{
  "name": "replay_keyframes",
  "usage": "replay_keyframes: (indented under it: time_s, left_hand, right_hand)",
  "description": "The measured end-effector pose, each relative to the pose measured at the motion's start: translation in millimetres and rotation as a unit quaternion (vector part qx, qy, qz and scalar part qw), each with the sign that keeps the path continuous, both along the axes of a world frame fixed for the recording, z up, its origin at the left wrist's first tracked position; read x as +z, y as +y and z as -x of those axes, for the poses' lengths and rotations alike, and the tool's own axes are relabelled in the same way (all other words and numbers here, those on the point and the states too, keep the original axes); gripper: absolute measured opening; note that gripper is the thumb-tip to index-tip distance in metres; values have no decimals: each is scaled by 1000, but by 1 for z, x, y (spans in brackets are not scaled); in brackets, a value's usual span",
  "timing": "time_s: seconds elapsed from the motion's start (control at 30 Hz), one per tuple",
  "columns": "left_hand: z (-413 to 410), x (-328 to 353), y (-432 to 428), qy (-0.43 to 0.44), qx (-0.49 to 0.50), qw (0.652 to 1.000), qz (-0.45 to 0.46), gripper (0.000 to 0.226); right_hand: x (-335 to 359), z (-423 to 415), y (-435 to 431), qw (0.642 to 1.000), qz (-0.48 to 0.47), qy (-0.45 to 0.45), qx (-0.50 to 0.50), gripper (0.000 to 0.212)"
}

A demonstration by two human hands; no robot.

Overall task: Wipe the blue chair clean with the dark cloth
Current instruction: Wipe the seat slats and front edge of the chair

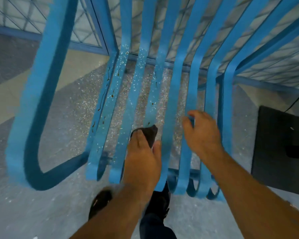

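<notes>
A: What has the left hand [141, 157] got?
B: It grips the dark cloth [152, 135], pressing it on a seat slat of the blue chair [41, 83].
A: The right hand [203, 135]?
B: At the left's 3 o'clock, fingers curled round another slat. Brown spots [112, 96] at 11 o'clock.

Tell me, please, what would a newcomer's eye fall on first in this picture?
The blue chair fills the view, its slats at centre-left spattered with white flecks and brown streaks. At lower centre the left hand holds the dark cloth against a slat, while just to its right the right hand curls its fingers round another slat.
</notes>
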State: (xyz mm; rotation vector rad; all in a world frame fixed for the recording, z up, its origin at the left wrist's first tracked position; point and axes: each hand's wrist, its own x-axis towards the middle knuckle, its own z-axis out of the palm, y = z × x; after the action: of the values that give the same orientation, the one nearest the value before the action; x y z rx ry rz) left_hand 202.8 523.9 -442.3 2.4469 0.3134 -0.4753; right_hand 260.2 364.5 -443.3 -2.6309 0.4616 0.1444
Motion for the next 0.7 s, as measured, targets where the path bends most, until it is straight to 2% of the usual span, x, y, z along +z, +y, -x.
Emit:
replay_keyframes:
  time_s: [0.07,0.17,0.23,0.43,0.57,0.7]
  left_hand:
    - [-7,-9,-11,43,40,998,-21,68]
    - [-23,-17,-18,46,39,996,-70,68]
    - [-40,-22,-19,47,29,995,-85,64]
    - [-89,-36,-37,12,59,995,-85,55]
    - [-67,-38,-33,-31,-18,993,-113,63]
    - [-51,-35,-25,1,-28,992,-119,64]
  right_hand:
    - [-17,-8,-26,998,65,-18,19,52]
    - [-37,-16,-42,993,95,72,-15,76]
    - [-46,-17,-43,990,115,79,-15,84]
    - [-51,-15,-44,987,140,75,-3,86]
    - [-49,-16,-43,985,149,82,8,85]
    - [-47,-15,-44,985,149,85,8,86]
